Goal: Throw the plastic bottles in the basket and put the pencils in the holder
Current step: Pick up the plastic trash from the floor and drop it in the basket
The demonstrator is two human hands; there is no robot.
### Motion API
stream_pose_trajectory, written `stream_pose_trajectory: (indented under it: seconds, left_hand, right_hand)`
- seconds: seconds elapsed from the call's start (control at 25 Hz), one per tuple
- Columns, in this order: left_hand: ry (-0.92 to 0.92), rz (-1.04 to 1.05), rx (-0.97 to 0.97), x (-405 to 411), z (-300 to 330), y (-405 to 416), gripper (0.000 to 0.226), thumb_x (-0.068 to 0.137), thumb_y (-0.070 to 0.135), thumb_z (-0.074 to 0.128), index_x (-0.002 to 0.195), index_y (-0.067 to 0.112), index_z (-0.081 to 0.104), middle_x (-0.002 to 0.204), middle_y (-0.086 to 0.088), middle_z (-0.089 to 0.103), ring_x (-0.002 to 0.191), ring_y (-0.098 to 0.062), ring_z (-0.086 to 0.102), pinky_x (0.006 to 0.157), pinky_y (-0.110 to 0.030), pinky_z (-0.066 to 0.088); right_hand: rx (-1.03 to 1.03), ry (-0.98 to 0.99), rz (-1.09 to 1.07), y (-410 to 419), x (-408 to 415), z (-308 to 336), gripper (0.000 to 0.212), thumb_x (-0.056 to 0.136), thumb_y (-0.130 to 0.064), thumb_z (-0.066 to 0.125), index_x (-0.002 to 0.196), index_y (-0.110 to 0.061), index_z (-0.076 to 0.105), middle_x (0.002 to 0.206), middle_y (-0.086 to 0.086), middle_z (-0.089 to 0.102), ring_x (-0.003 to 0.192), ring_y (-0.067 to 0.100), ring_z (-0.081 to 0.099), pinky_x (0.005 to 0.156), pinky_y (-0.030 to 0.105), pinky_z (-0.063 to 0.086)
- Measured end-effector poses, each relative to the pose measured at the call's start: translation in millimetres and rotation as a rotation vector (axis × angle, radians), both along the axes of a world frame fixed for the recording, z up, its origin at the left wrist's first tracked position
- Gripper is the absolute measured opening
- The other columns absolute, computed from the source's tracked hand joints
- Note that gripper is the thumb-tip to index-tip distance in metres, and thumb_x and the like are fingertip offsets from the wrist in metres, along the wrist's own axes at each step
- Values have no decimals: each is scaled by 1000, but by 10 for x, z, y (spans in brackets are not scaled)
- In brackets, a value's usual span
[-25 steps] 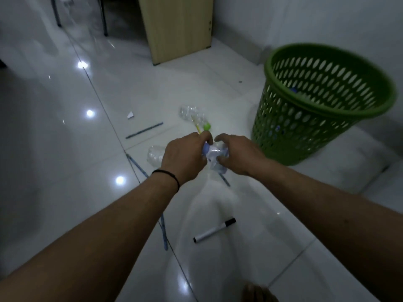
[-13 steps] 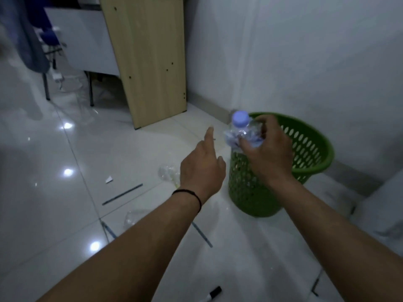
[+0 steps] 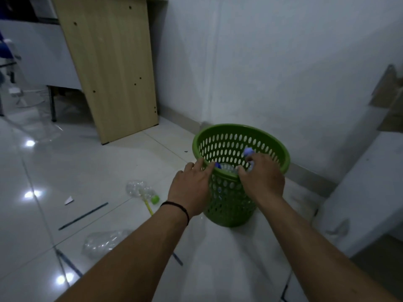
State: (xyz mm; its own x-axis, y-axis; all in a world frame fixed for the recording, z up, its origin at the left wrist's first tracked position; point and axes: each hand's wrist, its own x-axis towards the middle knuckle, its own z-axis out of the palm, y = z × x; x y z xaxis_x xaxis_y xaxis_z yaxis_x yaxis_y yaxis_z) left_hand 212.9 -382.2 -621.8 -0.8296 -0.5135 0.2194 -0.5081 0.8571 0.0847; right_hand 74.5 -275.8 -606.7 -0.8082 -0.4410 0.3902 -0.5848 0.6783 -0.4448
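Nearest to us, low in the frame, a flattened clear bottle [image 3: 102, 241] lies on the floor [image 3: 109, 166] at lower left, just beside our left forearm, and thin dark pencils [image 3: 82, 216] lie scattered around it, one running diagonally towards the left edge. A little further out, left of centre, a crumpled bottle with a green cap [image 3: 141, 190] rests on the tiles with a yellow pencil [image 3: 148, 207] touching it. Past these, at centre frame, our left hand [image 3: 192, 190] is spread open, holding nothing, its fingertips at the near left rim of the green basket [image 3: 231, 205]. Our right hand [image 3: 261, 177] is curled over the near rim, fingers closed on a crushed bottle with a pale purple cap [image 3: 248, 152]; the cap end sticks up and away from us, already over the basket's mouth. Inside, just below the hands, we can see another clear bottle with a blue cap [image 3: 225, 167]. What the coming move turns on, we judge, is that the held bottle sits straight above the opening, so the right hand need only loosen. The remaining bottles lie down and to the left, closer to our left hand. We see no pencil holder in the frame
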Motion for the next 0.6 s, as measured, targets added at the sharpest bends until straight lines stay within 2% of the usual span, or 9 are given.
stream_pose_trajectory:
  seconds: [0.08, 0.16, 0.28, 0.44, 0.6]
  left_hand:
    - [83, 18, 14, 73, -46, 3, 58, 94, 28, 48, 149, 25, 31, 145, -7, 43, 126, -27, 45, 96, -42, 48]
    - [158, 46, -8, 187, -123, -23, 46, 94, 32, 48, 139, 26, 46, 128, -3, 57, 112, -23, 54, 86, -38, 51]
    - [161, 127, -15, 460, -309, -123, 36, 93, 37, 52, 127, 27, 57, 113, 1, 64, 101, -21, 59, 75, -37, 53]
    - [90, 280, 63, 1018, -698, -215, 36, 92, 38, 55, 127, 29, 57, 111, 2, 65, 98, -20, 61, 71, -35, 53]
    - [-54, 409, 145, 1534, -1160, -370, 48, 91, 41, 56, 137, 28, 48, 123, 0, 60, 110, -22, 56, 81, -35, 51]
  right_hand:
    - [14, 149, 42, -45, 103, -59, 29, 84, -35, 66, 108, -19, 67, 108, 2, 63, 97, 21, 56, 83, 37, 48]
    - [-3, 260, 132, -107, 255, -98, 17, 84, -30, 63, 96, -18, 66, 95, 0, 60, 86, 18, 50, 78, 35, 44]
    - [0, 358, 309, -265, 553, -211, 11, 84, -27, 59, 91, -19, 62, 87, 0, 55, 78, 16, 45, 72, 34, 40]
    - [83, 350, 523, -539, 923, -541, 16, 83, -26, 59, 97, -18, 64, 90, 1, 58, 79, 20, 52, 68, 36, 46]
    - [233, 269, 695, -820, 1231, -977, 23, 82, -26, 59, 104, -19, 66, 94, 3, 59, 84, 26, 57, 64, 36, 46]
